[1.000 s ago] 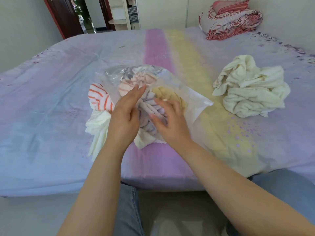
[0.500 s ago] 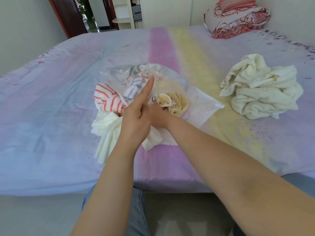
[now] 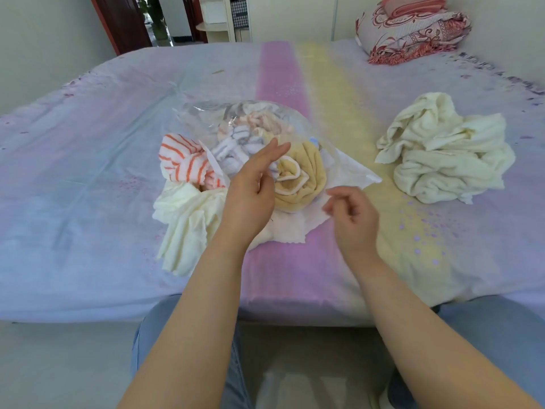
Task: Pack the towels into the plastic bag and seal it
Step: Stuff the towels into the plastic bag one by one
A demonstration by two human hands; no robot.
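Note:
A clear plastic bag (image 3: 206,113) lies on the bed with its mouth towards me. Inside it are a grey-striped towel (image 3: 236,144) and a rolled yellow towel (image 3: 306,172) at the mouth. An orange-striped towel (image 3: 182,162) and a cream towel (image 3: 188,219) lie half out at the bag's left side. My left hand (image 3: 253,187) is at the mouth with straight fingers over the towels. To the right, my right hand (image 3: 354,216) hovers by the bag's white flap (image 3: 348,172); its fingers are loosely curled and blurred, and I see nothing in them.
A crumpled pile of cream towels (image 3: 442,154) lies on the bed to the right of the bag. Folded patterned bedding (image 3: 413,31) sits at the far right corner by the wall. The bed's near edge (image 3: 265,314) is just above my knees.
My right hand has come out of the bag and moved right. The yellow towel now sits rolled at the bag's mouth. My left hand stayed at the mouth, its fingers tilted right.

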